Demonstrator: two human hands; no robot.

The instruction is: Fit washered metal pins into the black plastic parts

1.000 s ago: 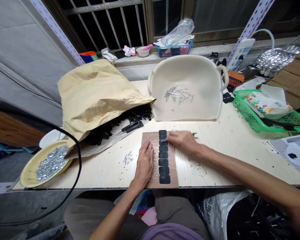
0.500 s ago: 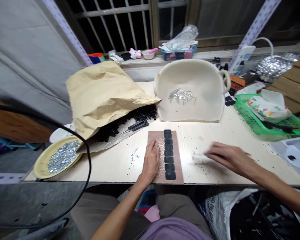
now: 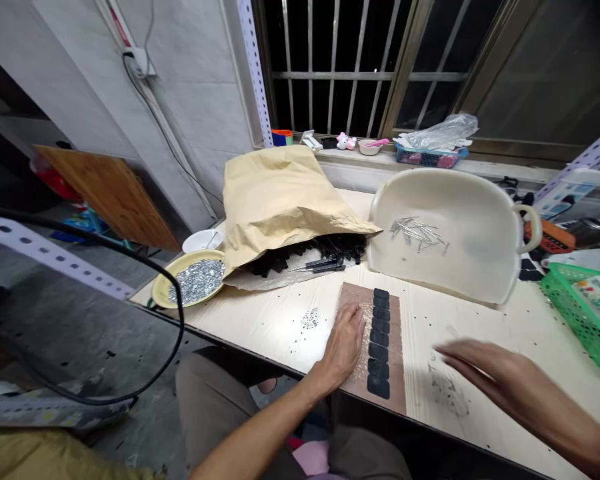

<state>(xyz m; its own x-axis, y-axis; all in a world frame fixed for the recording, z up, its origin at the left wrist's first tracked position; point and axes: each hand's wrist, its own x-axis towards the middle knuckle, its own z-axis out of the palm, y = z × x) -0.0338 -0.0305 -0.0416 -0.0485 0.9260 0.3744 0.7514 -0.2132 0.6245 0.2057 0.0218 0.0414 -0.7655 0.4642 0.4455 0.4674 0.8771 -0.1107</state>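
Observation:
My left hand (image 3: pixel 347 341) lies on the left part of a brown board (image 3: pixel 396 360), fingers stretched out over its speckled surface, near a column of black rounded pads (image 3: pixel 379 337). My right hand (image 3: pixel 485 367), blurred at the fingertips, is low over the table right of the board. Its fingers are stretched out and I see nothing held in them. Just beside and below it is a loose scatter of small thin bits (image 3: pixel 450 393), too blurred to name. Another scatter of tiny shiny pieces (image 3: pixel 310 319) lies left of the board.
A paper sack (image 3: pixel 285 193) spills black parts, with dark slim tools (image 3: pixel 325 265) at its mouth. A yellow bowl (image 3: pixel 163 293) holds small metal pieces. Behind the board stands a cream tub (image 3: pixel 445 200) with metal pins (image 3: pixel 417 231). A green basket (image 3: pixel 570 313) is at the right.
The view has swung left, so the table appears farther right and tilted. My left hand stays on the board. My right hand remains beside the thin bits, still moving.

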